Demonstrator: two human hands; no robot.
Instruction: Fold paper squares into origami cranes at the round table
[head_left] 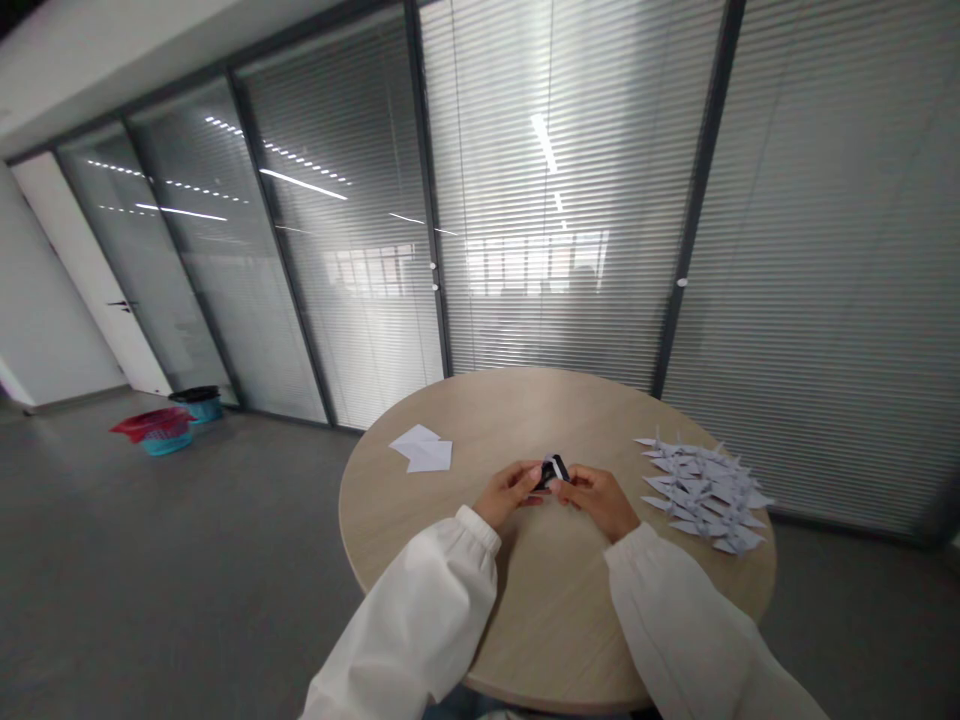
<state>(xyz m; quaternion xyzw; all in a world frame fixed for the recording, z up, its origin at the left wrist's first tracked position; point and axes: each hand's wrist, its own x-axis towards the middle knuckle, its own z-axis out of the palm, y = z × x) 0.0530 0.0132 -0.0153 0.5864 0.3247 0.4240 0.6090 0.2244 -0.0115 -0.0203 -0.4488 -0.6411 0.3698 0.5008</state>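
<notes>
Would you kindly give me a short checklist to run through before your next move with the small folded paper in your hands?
Left hand and right hand both gripping the small black-and-white folded paper: ok.
Its creases: cannot tell, too small and partly hidden by fingers.
Flat white paper sheets lying apart on the round light-wood table: ok.
Pile of white paper cranes clear of the right hand: ok.
White sleeves clear of the folded paper: ok.

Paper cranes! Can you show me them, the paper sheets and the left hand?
Paper cranes (701, 495): head view, middle of the pile.
Paper sheets (422, 449): head view, middle of the stack.
Left hand (514, 492): head view, back of the hand.
</notes>
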